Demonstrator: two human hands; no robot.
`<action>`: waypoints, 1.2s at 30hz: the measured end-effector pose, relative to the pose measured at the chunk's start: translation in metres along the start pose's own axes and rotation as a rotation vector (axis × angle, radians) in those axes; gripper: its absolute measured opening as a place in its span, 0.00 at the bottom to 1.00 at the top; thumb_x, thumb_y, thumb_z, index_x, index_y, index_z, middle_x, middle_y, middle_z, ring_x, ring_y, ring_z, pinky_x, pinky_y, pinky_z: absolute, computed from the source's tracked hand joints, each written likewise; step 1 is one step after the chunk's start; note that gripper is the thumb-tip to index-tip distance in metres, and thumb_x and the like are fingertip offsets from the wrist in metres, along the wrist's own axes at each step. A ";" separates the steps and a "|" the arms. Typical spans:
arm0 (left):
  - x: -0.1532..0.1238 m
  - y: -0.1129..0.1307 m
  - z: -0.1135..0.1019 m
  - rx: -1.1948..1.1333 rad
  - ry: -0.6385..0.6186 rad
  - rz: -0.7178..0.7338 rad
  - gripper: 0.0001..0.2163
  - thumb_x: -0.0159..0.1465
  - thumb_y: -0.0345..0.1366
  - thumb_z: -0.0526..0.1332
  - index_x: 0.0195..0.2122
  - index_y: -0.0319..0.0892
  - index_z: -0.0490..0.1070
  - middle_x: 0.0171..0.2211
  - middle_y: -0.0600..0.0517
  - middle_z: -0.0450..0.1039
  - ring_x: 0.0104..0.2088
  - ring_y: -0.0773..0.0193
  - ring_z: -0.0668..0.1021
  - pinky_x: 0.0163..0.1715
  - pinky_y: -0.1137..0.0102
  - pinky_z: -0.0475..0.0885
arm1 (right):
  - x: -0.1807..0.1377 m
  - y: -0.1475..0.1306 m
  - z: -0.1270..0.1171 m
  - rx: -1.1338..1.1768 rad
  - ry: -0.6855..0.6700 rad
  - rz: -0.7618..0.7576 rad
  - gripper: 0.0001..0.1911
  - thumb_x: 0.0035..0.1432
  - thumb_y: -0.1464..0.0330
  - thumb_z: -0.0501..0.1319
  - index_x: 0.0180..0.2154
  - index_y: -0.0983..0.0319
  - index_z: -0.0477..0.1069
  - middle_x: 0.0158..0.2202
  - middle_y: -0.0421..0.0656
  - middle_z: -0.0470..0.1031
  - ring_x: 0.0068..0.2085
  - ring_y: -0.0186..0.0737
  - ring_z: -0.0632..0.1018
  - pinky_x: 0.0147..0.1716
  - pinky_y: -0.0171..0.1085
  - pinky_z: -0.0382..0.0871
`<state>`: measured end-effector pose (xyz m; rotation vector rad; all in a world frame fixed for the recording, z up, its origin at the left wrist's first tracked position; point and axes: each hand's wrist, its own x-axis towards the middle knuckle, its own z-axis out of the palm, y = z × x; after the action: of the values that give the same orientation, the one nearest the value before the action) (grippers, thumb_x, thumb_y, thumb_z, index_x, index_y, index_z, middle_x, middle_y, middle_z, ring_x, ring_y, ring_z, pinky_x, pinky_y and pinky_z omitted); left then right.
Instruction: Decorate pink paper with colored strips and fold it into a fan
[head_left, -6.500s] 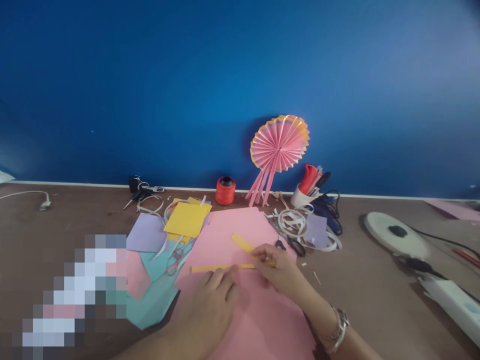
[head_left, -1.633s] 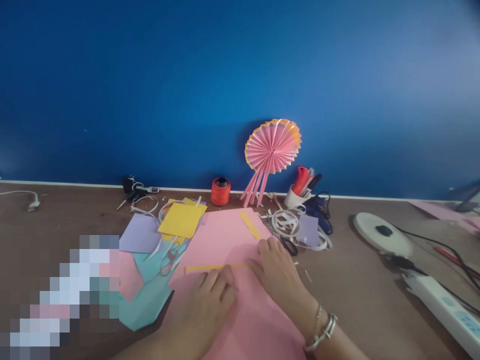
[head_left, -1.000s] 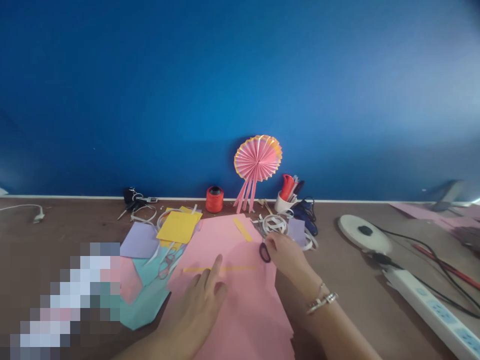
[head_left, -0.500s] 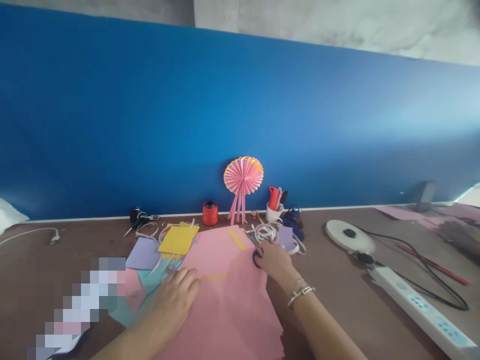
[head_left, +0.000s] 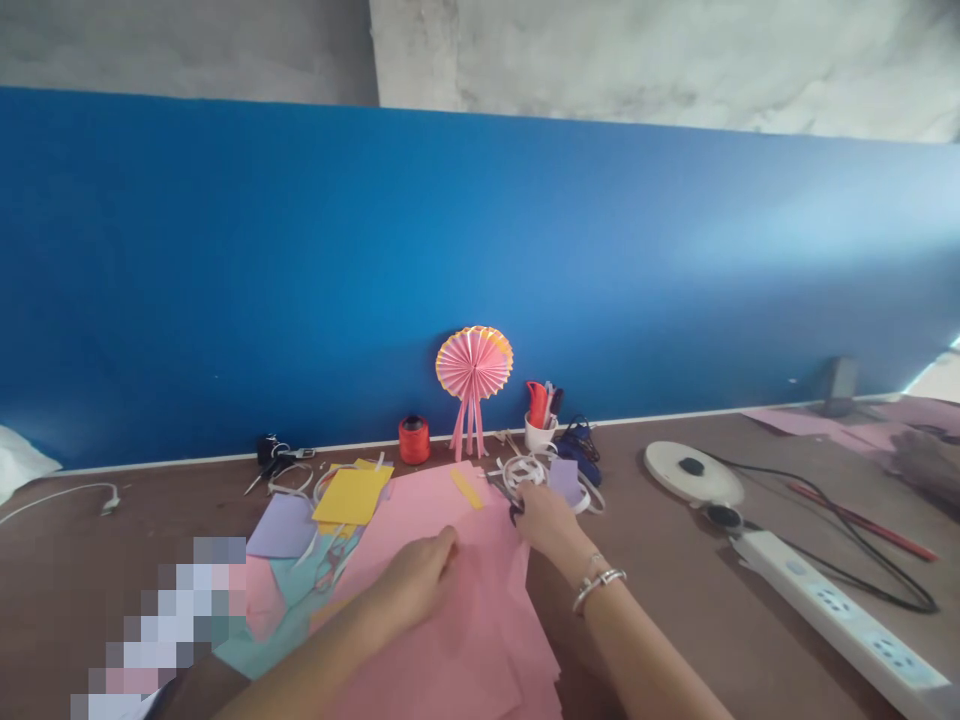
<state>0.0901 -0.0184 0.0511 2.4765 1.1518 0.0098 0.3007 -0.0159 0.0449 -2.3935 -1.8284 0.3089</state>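
A stack of pink paper sheets (head_left: 450,640) lies on the brown table in front of me. My left hand (head_left: 416,585) rests on the pink paper with its fingers curled loosely and holds nothing that I can see. My right hand (head_left: 546,516), with bracelets at the wrist, lies at the paper's right edge, closed on the black handles of scissors (head_left: 516,510). A short yellow paper strip (head_left: 466,489) lies on the pink paper just beyond my hands.
Yellow (head_left: 352,495), lilac (head_left: 283,512) and teal sheets lie to the left. At the blue wall stand a pink paper fan (head_left: 474,365), a red thread spool (head_left: 413,440) and a cup of pens (head_left: 538,425). White tape coils, a round white lamp base (head_left: 690,472), cables and a power strip (head_left: 840,612) lie right.
The view has tilted up. My right hand left the long yellow strip and closed on the scissors at the right. My left hand slid over the pink paper; the long strip is out of sight.
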 end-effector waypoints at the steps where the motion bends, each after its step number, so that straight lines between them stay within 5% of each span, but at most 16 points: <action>1: 0.002 -0.002 -0.005 -0.044 -0.023 -0.005 0.12 0.60 0.27 0.47 0.44 0.42 0.62 0.31 0.53 0.73 0.32 0.65 0.74 0.28 0.74 0.64 | 0.001 0.002 0.000 0.014 0.003 -0.010 0.11 0.52 0.74 0.55 0.38 0.65 0.70 0.38 0.51 0.76 0.39 0.45 0.76 0.31 0.35 0.60; 5: 0.015 -0.005 -0.017 -0.018 -0.058 0.026 0.11 0.57 0.28 0.51 0.40 0.43 0.65 0.28 0.53 0.73 0.29 0.65 0.74 0.24 0.75 0.62 | 0.004 0.006 -0.002 0.051 -0.005 -0.047 0.09 0.48 0.72 0.57 0.35 0.63 0.71 0.34 0.48 0.77 0.36 0.41 0.76 0.28 0.33 0.57; 10: 0.043 0.000 -0.021 0.139 0.087 0.055 0.12 0.56 0.26 0.49 0.32 0.42 0.72 0.30 0.48 0.75 0.34 0.58 0.76 0.31 0.70 0.64 | -0.002 0.006 -0.012 0.065 -0.036 -0.025 0.09 0.47 0.66 0.58 0.29 0.64 0.73 0.28 0.47 0.76 0.30 0.40 0.74 0.24 0.33 0.54; 14: 0.058 -0.002 -0.019 0.108 0.008 0.124 0.10 0.49 0.26 0.56 0.27 0.44 0.74 0.28 0.54 0.76 0.32 0.61 0.76 0.28 0.74 0.64 | -0.008 0.006 -0.024 0.089 -0.047 0.004 0.09 0.46 0.67 0.57 0.28 0.64 0.73 0.27 0.46 0.75 0.28 0.37 0.73 0.23 0.32 0.52; 21: 0.074 -0.017 -0.023 0.134 0.136 0.187 0.18 0.54 0.23 0.50 0.42 0.42 0.72 0.42 0.50 0.74 0.41 0.61 0.74 0.39 0.70 0.66 | -0.010 0.009 -0.033 0.153 -0.025 -0.031 0.07 0.46 0.67 0.56 0.23 0.62 0.71 0.21 0.41 0.70 0.24 0.34 0.68 0.22 0.32 0.50; 28: 0.106 -0.022 -0.018 0.249 0.073 0.408 0.10 0.54 0.24 0.56 0.30 0.42 0.73 0.35 0.49 0.74 0.42 0.58 0.72 0.44 0.67 0.63 | -0.008 0.013 -0.033 0.203 0.041 -0.065 0.08 0.45 0.67 0.57 0.18 0.61 0.66 0.18 0.39 0.67 0.21 0.32 0.64 0.21 0.32 0.48; 36: 0.115 -0.034 0.002 0.176 0.174 0.367 0.08 0.57 0.28 0.53 0.32 0.40 0.71 0.36 0.46 0.72 0.42 0.57 0.71 0.44 0.64 0.63 | -0.001 0.011 -0.030 0.369 0.080 -0.132 0.03 0.46 0.70 0.56 0.25 0.61 0.69 0.20 0.37 0.67 0.21 0.30 0.62 0.22 0.31 0.50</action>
<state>0.1409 0.0850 0.0186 2.8589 0.7723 0.2413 0.3174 -0.0187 0.0721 -2.0006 -1.7093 0.4824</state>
